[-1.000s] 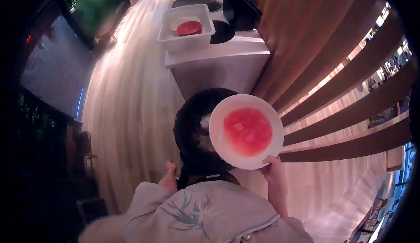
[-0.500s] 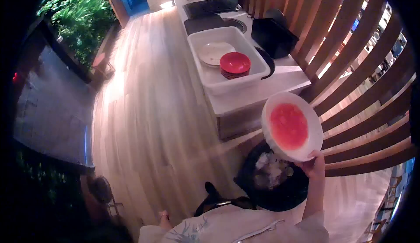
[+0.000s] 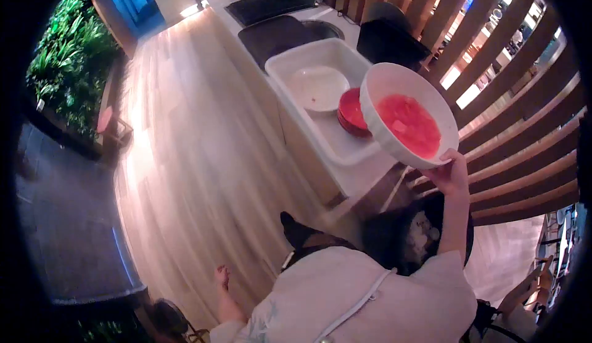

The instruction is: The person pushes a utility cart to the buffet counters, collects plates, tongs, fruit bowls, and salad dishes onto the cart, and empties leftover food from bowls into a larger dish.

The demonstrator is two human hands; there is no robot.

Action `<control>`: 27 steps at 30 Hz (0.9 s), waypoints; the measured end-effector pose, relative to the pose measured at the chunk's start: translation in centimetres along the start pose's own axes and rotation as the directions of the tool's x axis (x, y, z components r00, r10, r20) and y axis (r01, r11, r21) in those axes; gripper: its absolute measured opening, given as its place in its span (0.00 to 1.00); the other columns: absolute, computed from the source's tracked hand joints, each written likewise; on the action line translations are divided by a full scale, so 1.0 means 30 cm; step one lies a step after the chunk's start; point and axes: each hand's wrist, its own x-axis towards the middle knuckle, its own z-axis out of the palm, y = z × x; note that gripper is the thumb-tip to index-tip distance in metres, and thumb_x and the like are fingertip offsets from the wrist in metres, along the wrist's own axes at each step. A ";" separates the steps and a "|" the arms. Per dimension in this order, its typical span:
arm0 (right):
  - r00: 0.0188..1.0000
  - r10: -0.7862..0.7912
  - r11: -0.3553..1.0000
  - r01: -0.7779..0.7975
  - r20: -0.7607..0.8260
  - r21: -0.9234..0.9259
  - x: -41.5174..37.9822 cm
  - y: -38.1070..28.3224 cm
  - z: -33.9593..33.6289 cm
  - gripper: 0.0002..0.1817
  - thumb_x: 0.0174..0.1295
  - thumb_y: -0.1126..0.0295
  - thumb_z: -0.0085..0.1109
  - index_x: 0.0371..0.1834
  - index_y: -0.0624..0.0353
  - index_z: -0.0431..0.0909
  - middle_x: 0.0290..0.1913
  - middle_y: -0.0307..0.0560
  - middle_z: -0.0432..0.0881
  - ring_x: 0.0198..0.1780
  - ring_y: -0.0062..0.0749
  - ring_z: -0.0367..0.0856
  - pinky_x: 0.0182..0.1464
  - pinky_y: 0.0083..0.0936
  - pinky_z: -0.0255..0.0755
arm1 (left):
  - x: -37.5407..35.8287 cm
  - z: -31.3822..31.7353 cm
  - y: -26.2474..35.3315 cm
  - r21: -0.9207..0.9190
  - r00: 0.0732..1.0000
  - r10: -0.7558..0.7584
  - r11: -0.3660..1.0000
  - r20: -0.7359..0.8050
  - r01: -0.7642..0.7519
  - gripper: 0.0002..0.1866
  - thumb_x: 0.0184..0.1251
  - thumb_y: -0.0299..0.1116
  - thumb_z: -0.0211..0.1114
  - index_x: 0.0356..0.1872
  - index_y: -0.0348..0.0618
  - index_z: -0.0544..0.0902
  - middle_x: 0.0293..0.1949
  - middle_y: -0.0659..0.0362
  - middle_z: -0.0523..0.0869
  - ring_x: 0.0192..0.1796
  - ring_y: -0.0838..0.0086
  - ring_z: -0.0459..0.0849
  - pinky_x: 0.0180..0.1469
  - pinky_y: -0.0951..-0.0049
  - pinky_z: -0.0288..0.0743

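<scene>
Two bare hands extend from our pale short-sleeved shirt (image 3: 364,300). Our left hand (image 3: 222,275) hangs low at our side, well apart from the dishes; it is too small in view for us to tell whether its fingers are curled or spread. With our right hand (image 3: 449,171) we grip the rim of a white bowl (image 3: 387,84), which tilts toward that hand, red chunky food (image 3: 408,124) pooled at its lower side. Beneath the bowl, a black bin (image 3: 382,232) stands by the counter end, pale scraps (image 3: 422,235) inside. Past the bowl we see a white tub (image 3: 324,130) on the counter (image 3: 354,184); the bowl covers its right corner in our view, and we cannot tell whether they touch. In the tub, stacked red bowls (image 3: 351,111) stand just beside a white dish (image 3: 317,84). Beyond it sits a black container (image 3: 388,42), near the slatted partition (image 3: 524,164) on our right. Farther off, we see green plants (image 3: 71,59) at left and a blue-lit doorway (image 3: 132,4).
</scene>
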 end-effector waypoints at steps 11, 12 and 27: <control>0.997 -0.038 0.996 0.043 -0.062 0.077 0.532 0.056 0.485 0.26 0.41 0.75 0.46 0.49 0.67 0.63 0.46 0.55 0.71 0.48 0.46 0.72 0.46 0.45 0.73 | 0.378 -0.078 0.335 0.519 0.823 -0.564 0.685 -0.064 0.510 0.15 0.57 0.44 0.52 0.37 0.42 0.70 0.22 0.59 0.73 0.21 0.74 0.72 0.20 0.75 0.65; 0.998 -0.038 0.997 0.041 -0.059 0.060 0.583 0.064 0.528 0.24 0.42 0.74 0.47 0.48 0.67 0.64 0.46 0.55 0.71 0.48 0.46 0.72 0.46 0.45 0.73 | 0.477 -0.052 0.393 0.543 0.832 -0.552 0.682 -0.057 0.490 0.16 0.57 0.45 0.52 0.37 0.42 0.70 0.22 0.59 0.73 0.21 0.75 0.72 0.20 0.75 0.64; 0.941 -0.071 0.989 0.110 -0.330 0.102 1.393 0.044 0.871 0.29 0.38 0.77 0.48 0.50 0.69 0.60 0.49 0.57 0.67 0.49 0.50 0.70 0.49 0.47 0.69 | 1.455 1.706 2.131 0.312 0.828 -0.055 0.939 0.558 -0.148 0.39 0.52 0.62 0.52 0.57 0.46 0.54 0.46 0.50 0.70 0.29 0.62 0.80 0.18 0.73 0.69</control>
